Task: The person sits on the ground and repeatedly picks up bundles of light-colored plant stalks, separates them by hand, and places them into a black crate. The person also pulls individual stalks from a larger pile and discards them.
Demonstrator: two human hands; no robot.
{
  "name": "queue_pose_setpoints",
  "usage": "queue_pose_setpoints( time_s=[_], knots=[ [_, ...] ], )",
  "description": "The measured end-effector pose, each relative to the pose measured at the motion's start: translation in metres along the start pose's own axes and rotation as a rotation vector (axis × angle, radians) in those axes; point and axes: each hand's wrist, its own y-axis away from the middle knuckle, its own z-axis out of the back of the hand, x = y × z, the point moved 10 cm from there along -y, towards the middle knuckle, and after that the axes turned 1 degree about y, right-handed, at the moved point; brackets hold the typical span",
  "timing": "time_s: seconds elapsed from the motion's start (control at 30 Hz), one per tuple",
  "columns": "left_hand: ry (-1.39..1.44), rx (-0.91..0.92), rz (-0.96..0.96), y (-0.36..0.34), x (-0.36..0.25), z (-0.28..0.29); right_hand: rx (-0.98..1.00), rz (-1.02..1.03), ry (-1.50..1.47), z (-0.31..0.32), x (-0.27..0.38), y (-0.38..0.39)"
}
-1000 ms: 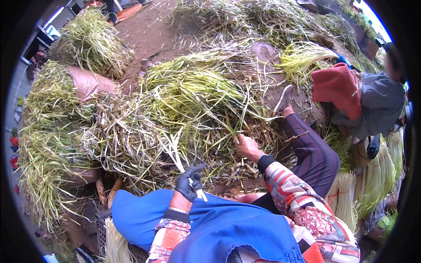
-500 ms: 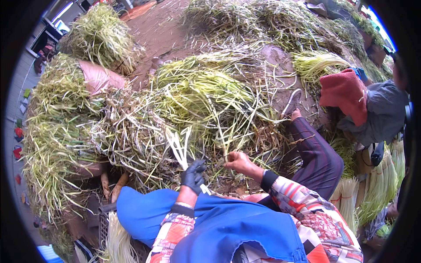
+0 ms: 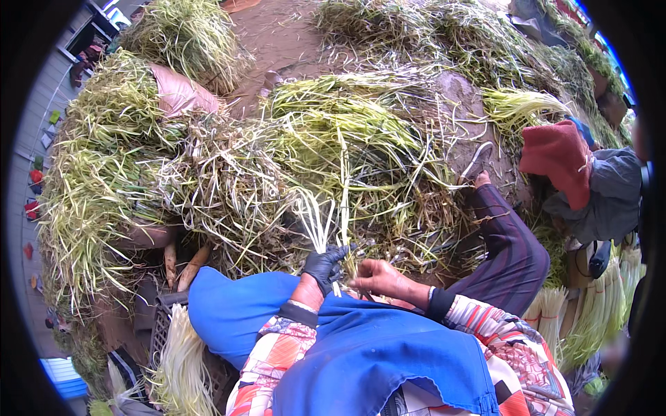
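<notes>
In my left hand (image 3: 323,269), which wears a black glove, is a small bunch of pale stalks (image 3: 316,220). Their white ends fan upward, and short ends poke out below the fist. My bare right hand (image 3: 383,279) is close beside it, its fingers pinched at the lower end of a long yellow-green stalk (image 3: 345,180). Part of that pinch is hidden behind the fingers. Just beyond both hands spreads a heap of long green and yellow stalks (image 3: 347,132), tangled with dry leaves. A blue apron (image 3: 368,347) covers my lap under the hands.
Withered leaves (image 3: 229,166) and a large leafy pile (image 3: 104,173) lie to the left. A dark crate (image 3: 161,326) with pale stalks (image 3: 182,367) stands at lower left. At right, a person in a red head covering (image 3: 555,159) sits near tied stalk bundles (image 3: 551,312).
Both hands have come closer together and nearer the apron. The right hand has drawn a long stalk toward the left hand. The whole view has shifted slightly.
</notes>
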Motion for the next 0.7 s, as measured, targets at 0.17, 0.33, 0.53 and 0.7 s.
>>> queue_pose_setpoints(
  time_s=[0.17,0.33,0.53,0.7],
  knots=[
    [0.027,-0.034,-0.032,0.001,-0.002,-0.001,-0.199,-0.054,-0.444,0.018,0.0,-0.012],
    [0.211,-0.063,-0.068,-0.005,-0.005,0.002,-0.298,-0.076,-0.692,0.037,-0.015,-0.006],
    [0.391,-0.045,-0.201,-0.018,-0.041,0.025,-0.407,0.01,0.553,0.107,-0.052,0.011],
    [0.332,-0.019,-0.318,-0.012,-0.062,0.026,-0.303,-0.408,1.121,0.182,-0.125,0.038]
  ],
)
